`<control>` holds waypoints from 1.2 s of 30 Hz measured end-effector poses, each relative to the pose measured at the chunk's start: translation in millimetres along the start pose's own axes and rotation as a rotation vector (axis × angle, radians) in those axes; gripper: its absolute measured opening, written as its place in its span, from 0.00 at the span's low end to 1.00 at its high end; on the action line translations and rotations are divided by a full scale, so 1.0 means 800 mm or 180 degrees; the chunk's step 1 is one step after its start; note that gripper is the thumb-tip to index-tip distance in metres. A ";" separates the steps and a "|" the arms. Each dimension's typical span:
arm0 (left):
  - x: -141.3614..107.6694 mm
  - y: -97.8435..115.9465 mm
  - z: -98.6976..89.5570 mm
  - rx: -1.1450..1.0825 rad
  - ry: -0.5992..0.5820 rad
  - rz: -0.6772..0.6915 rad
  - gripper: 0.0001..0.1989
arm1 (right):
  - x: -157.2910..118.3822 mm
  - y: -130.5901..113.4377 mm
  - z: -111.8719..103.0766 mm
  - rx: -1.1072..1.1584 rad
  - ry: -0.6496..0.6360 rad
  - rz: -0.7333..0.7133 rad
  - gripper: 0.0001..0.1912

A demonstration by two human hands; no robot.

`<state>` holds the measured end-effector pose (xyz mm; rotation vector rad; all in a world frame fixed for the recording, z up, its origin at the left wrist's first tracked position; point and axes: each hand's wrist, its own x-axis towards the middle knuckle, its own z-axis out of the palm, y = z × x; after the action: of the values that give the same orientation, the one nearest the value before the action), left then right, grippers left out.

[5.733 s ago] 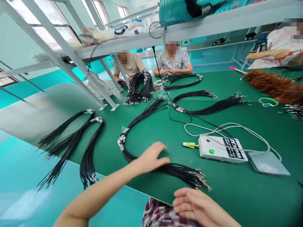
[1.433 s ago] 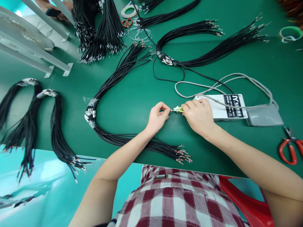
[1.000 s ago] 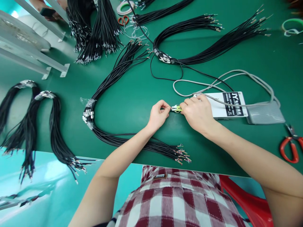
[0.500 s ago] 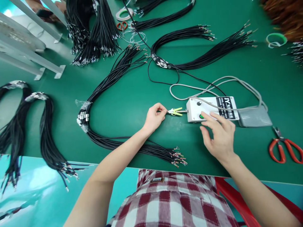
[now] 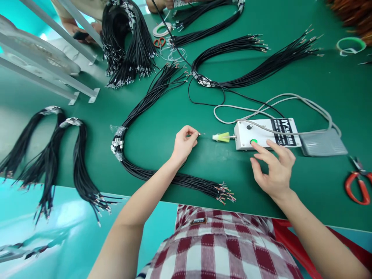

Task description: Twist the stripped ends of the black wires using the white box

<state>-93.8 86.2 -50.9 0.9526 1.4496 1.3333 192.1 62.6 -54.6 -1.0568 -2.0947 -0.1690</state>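
Stretching under everything, a green tabletop (image 5: 162, 131) carries several black cable bundles. The nearest, a curved bundle (image 5: 145, 100), lies beyond the left forearm, banded by white connectors (image 5: 117, 144); both ends fan out into loose tips, the lower ones showing coloured strands. How many of those ends are finished cannot be told. To its right sits a white box (image 5: 242, 133), with a grey pedal (image 5: 324, 142) just beside it. Over the box's near edge, the right hand (image 5: 274, 170) is spread, thumb and fingers apart, gripping nothing. The left hand (image 5: 183, 145), between bundle and box, has thumb and forefinger pressed together on a thin wire. Red-handled pliers (image 5: 347, 184) rest untouched near the pedal. A yellow-green tip (image 5: 223, 137) juts from the box towards the left hand, nothing held in it. The right forefinger is at a green button (image 5: 254, 142); whether it presses cannot be told. Smallest is the wire end (image 5: 202, 134), pointing towards the tip but apart from it. Work on this one wire looks either just finished or not begun; its strands are too small to settle which.
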 end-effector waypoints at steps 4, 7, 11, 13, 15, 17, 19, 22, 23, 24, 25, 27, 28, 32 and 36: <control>-0.018 0.020 0.008 -0.0131 -0.0230 -0.0007 0.10 | 0.004 -0.027 -0.006 0.0375 -0.0295 0.0009 0.11; -0.040 0.030 0.020 -0.0145 -0.0509 -0.0076 0.13 | 0.026 -0.045 0.000 0.0342 -0.0377 -0.0037 0.10; -0.059 0.037 0.029 -0.0227 -0.0675 -0.0185 0.17 | 0.062 -0.057 0.023 0.0222 -0.0477 -0.0266 0.12; -0.062 0.040 0.028 -0.0271 -0.0707 -0.0214 0.18 | 0.074 -0.060 0.035 0.0331 -0.0475 -0.0370 0.09; -0.064 0.041 0.026 -0.0285 -0.0761 -0.0243 0.18 | 0.080 -0.061 0.040 0.0481 -0.0453 -0.0493 0.06; -0.066 0.040 0.024 -0.0272 -0.0837 -0.0277 0.18 | 0.081 -0.060 0.040 0.0546 -0.0493 -0.0624 0.07; -0.067 0.037 0.024 -0.0248 -0.0898 -0.0306 0.18 | 0.081 -0.055 0.035 0.0502 -0.0654 -0.0712 0.09; -0.064 0.030 0.023 -0.0248 -0.0806 -0.0327 0.17 | 0.083 -0.043 0.029 0.0218 -0.0968 -0.0620 0.11; -0.061 0.027 0.022 -0.0251 -0.0727 -0.0334 0.17 | 0.086 -0.039 0.030 0.0081 -0.1060 -0.0552 0.11; -0.058 0.024 0.022 -0.0250 -0.0646 -0.0340 0.17 | 0.089 -0.035 0.031 -0.0054 -0.1154 -0.0502 0.09; -0.054 0.022 0.022 -0.0249 -0.0583 -0.0346 0.16 | 0.092 -0.031 0.034 -0.0166 -0.1256 -0.0490 0.08; -0.046 0.017 0.022 -0.0245 -0.0528 -0.0345 0.15 | 0.101 -0.026 0.043 -0.0307 -0.1518 -0.0567 0.06; -0.042 0.016 0.022 -0.0245 -0.0525 -0.0333 0.15 | 0.106 -0.024 0.048 -0.0342 -0.1657 -0.0614 0.06; -0.031 0.012 0.022 -0.0243 -0.0502 -0.0265 0.12 | 0.125 -0.018 0.059 -0.0399 -0.2049 -0.0655 0.08; -0.025 0.009 0.021 -0.0198 -0.0490 -0.0240 0.10 | 0.137 -0.015 0.060 -0.0469 -0.2201 -0.0729 0.06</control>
<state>-72.3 73.0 -41.3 0.9302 1.3070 1.2162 116.1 144.1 -9.9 -1.0535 -2.8666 -0.0731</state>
